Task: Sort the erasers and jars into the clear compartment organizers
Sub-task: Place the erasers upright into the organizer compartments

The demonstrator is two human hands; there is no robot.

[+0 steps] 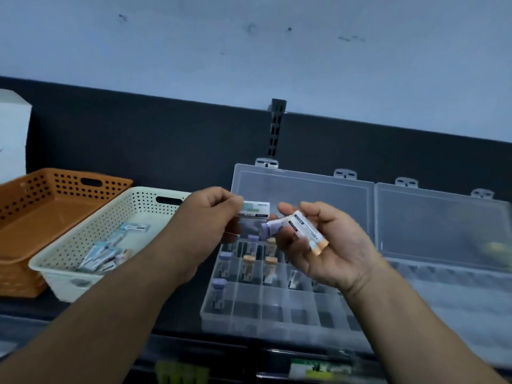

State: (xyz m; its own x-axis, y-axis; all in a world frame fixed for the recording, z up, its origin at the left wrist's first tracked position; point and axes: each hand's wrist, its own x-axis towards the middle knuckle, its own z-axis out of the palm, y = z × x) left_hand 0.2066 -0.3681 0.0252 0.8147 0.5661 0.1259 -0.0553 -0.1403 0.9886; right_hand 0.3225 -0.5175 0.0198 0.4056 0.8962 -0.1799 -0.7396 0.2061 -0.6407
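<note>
Above the open organizer point(277, 300), pinches an eraser point(256, 209) in the left hand point(205, 217) and cradles a few jars point(304, 231) across curled fingers of the right hand point(332, 245), likely kept apart for separate compartments. Leaves more erasers point(97, 259) waiting in the white basket point(144, 195) just beside it.

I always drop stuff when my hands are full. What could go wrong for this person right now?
The right hand holds several jars at once in half-open fingers, so one might roll off. The eraser, only pinched by the left hand, could slip and land in a wrong compartment of the organizer.
</note>
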